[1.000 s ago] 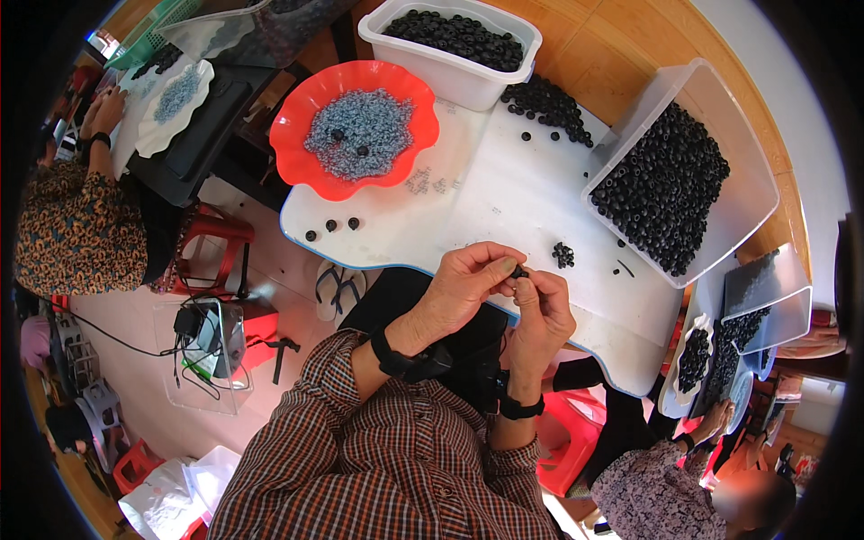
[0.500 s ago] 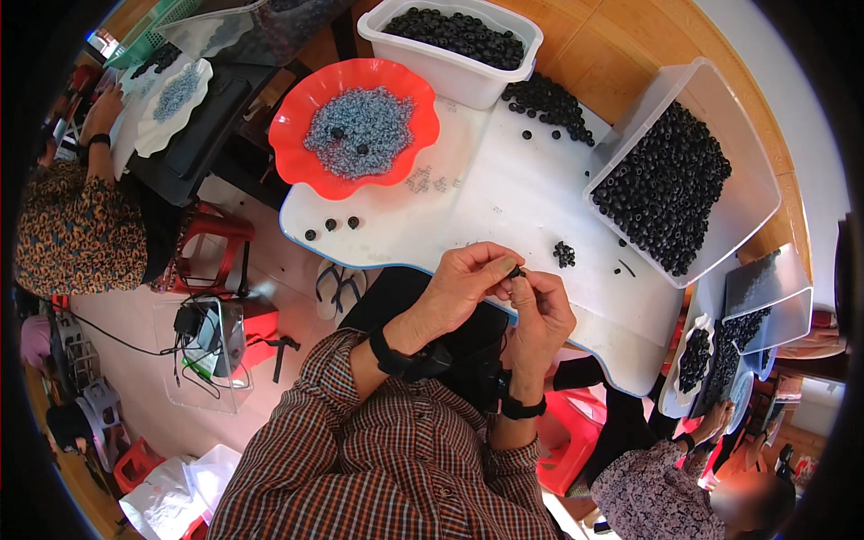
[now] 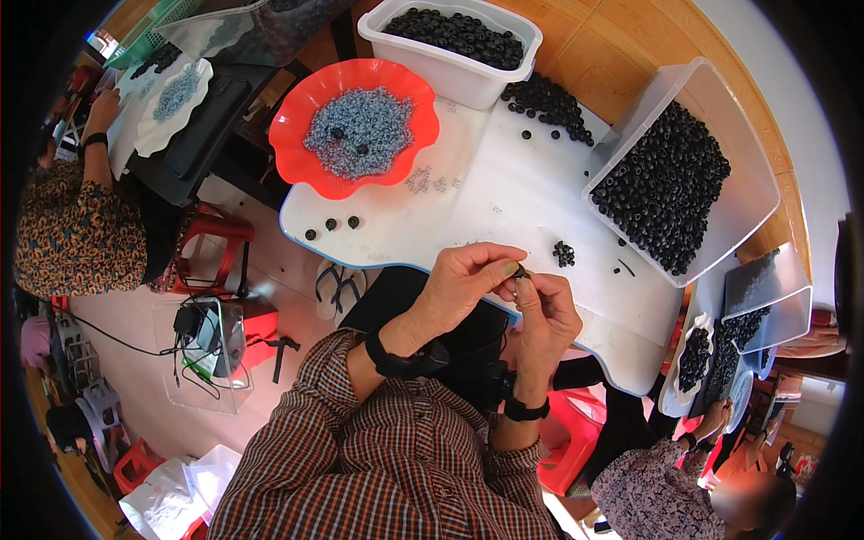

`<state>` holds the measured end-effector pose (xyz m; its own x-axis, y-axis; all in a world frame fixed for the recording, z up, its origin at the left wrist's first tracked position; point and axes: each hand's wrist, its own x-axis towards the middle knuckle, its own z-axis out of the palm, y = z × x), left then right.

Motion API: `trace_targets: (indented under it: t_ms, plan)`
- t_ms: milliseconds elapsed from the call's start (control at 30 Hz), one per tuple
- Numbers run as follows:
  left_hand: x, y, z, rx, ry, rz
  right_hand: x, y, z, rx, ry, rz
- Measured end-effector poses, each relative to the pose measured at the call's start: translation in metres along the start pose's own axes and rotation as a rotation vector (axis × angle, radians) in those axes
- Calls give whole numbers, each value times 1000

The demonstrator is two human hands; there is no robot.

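Observation:
My left hand [image 3: 457, 292] pinches a small black round part [image 3: 520, 272] between thumb and fingertips, just off the table's near edge. The same part is gripped by my right hand [image 3: 545, 317], its thumb pressed up against it. The fingertips cover most of the part, so its exact shape is hidden. Beyond the hands, on the white table [image 3: 504, 193], lies a small cluster of tiny black pieces [image 3: 563, 255]. A red scalloped bowl [image 3: 288, 126] with small grey-blue pieces and a few black ones stands to the left. Several black round parts [image 3: 330, 224] sit near the left edge.
A white tub [image 3: 481, 83] of black parts stands at the back, beside a loose heap [image 3: 549, 106] of them. On the right, a clear bin [image 3: 751, 193] holds many more. Co-workers sit at far left [image 3: 81, 229] and lower right [image 3: 657, 490]. A red stool [image 3: 211, 238] stands left.
My right hand has shifted slightly to the right, and its fingers have moved a little on the black part. Both hands keep hold of it.

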<state>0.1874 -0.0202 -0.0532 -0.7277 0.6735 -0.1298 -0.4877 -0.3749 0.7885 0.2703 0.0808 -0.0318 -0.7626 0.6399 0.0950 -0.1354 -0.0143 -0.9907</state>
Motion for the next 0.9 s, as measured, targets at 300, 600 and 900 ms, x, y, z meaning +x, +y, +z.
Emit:
trace_targets:
  t_ms: [300, 600, 900]
  plan:
    - [2, 0, -3, 66, -32, -43, 0, 7, -6, -364, 27, -199]
    - [2, 0, -4, 87, -15, -30, 1, 13, -6, -293, 25, -141]
    - [2, -2, -4, 76, -23, -20, 1, 12, -2, -145, 15, -98]
